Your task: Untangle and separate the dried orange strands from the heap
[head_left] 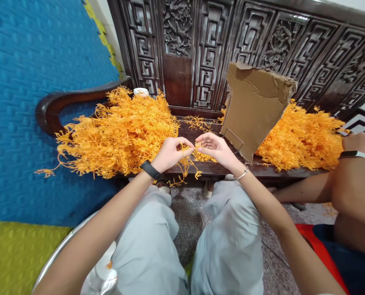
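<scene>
Both hands meet over the front of a dark wooden bench. My left hand (176,150), below a black wristband, pinches part of an orange strand (184,168) that dangles under it. Thumb and fingers of my right hand (211,148) close on an orange piece near the left fingertips; a bracelet is on that wrist. To the left of the hands lies a large heap of orange branching strands (123,131). Loose orange bits (200,122) lie on the bench behind the hands.
An upright cardboard piece (252,106) stands right of the hands, with another orange heap (302,135) beyond it. A person's arm (351,180) is at the far right. A white roll (141,92) sits behind the left heap. A metal basin (68,237) is at lower left.
</scene>
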Available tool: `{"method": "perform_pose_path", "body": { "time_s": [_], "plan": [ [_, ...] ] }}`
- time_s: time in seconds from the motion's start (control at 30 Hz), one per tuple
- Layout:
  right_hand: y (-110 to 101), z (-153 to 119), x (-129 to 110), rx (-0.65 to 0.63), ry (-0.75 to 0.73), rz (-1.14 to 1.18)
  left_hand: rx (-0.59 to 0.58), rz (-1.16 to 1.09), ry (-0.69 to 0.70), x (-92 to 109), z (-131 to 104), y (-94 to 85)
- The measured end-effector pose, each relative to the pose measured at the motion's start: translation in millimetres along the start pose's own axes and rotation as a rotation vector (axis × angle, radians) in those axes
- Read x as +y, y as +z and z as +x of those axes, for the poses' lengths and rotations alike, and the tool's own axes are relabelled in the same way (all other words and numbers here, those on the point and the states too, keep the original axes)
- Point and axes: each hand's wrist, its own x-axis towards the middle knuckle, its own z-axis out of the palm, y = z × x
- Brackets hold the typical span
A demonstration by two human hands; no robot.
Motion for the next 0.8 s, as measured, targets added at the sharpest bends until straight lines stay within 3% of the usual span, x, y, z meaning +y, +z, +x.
{"method": "perform_pose_path", "body": {
  "time_s": [0.27,0.4,0.63,0.8],
  "plan": [
    [5.6,-1.1,-6.4,-0.076,0.13,0.032,0.07,0.174,0.198,3.7,-4.1,3.4],
    [10.1,-0.6,-5.1,-0.014,0.141,0.102,0.029,0.297,0.241,3.9,-4.8,4.4],
    [6.9,1.9,-0.2,0.024,0.226,0.061,-0.018,0.43,0.225,5.1,-4.7,3.6],
    [6.6,1.8,-0.7,0.007,0.145,-0.007,-0.159,0.567,0.173,7.6,-6.0,4.0]
  ]
}}
